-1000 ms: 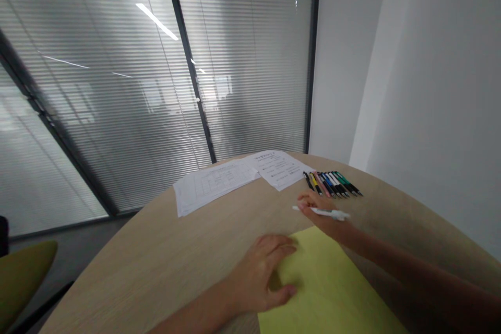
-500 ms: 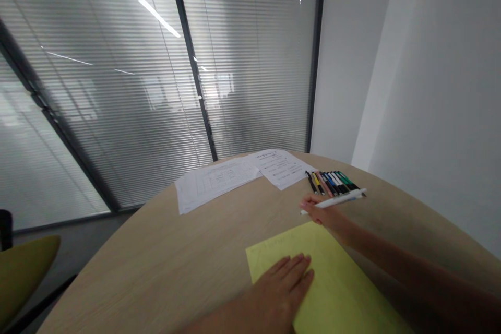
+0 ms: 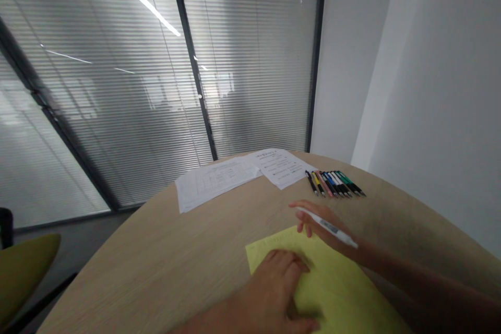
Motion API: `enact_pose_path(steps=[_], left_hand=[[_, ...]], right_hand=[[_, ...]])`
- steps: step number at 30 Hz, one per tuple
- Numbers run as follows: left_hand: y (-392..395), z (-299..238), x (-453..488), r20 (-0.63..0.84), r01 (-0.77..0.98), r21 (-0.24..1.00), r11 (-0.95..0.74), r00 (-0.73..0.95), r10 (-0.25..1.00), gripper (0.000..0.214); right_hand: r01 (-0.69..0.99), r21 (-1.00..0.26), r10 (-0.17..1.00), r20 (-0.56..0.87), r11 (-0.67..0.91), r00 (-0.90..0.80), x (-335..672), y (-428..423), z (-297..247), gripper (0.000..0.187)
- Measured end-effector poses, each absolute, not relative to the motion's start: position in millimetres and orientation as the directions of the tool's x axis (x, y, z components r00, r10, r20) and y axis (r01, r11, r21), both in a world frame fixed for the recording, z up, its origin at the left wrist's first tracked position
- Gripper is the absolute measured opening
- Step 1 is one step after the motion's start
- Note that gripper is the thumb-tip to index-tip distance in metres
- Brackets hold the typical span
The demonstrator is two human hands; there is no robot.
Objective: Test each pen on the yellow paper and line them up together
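A sheet of yellow paper lies on the table in front of me. My left hand rests on its left part, fingers slightly bent and thumb spread apart, holding nothing. Above the sheet's far edge, my right hand holds a white pen between thumb and fingers. The pen slants across the hand, its lower end pointing right toward my wrist. Faint marks near the paper's top edge are too weak to read.
A row of several coloured pens lies beyond my right hand. Printed white sheets overlap toward the far side of the round wooden table. A yellow-green chair stands at left; glass with blinds rises behind.
My right hand has come nearer and turned, swinging the pen away from the pen row. My left hand's fingers have bent, and its thumb now shows spread out.
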State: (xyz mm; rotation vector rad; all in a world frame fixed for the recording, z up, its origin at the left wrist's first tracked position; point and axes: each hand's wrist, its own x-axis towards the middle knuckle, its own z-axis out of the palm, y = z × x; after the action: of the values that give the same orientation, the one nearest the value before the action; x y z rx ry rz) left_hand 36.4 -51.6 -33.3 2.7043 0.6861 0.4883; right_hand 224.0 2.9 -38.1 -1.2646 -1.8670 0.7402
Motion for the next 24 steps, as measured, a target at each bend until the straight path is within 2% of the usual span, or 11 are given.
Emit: enact_pose_path(steps=[2,4,6,9,14,24], left_hand=[[-57,-30,38,0.321,0.488,0.389,-0.781,0.723,0.612,0.037],[-63,-26,39,0.371,0.521,0.412,-0.747,0.653,0.660,0.032],[-68,-24,40,0.419,0.470,0.431,-0.770,0.651,0.633,0.035],[-69,-28,42,0.489,0.325,0.420,-0.847,0.706,0.513,0.046],[-65,-37,43,0.560,0.255,0.289,-0.923,0.737,0.379,0.055],[-67,-32,46,0.619,0.334,0.039,-0.942,0.732,0.285,0.064]], right_hand=[[0.738,-0.601,0.948,0.267,0.306,-0.174,219,-6,-32,0.030],[0.866,-0.407,0.932,0.325,0.292,-0.161,212,-15,-27,0.024],[0.910,-0.265,0.896,0.396,0.320,-0.199,206,-23,-24,0.023],[0.912,-0.136,0.829,0.484,0.386,-0.279,199,-33,-22,0.026],[0.908,-0.034,0.770,0.544,0.417,-0.333,194,-40,-22,0.033],[0.940,0.034,0.811,0.495,0.339,-0.310,192,-44,-22,0.029]])
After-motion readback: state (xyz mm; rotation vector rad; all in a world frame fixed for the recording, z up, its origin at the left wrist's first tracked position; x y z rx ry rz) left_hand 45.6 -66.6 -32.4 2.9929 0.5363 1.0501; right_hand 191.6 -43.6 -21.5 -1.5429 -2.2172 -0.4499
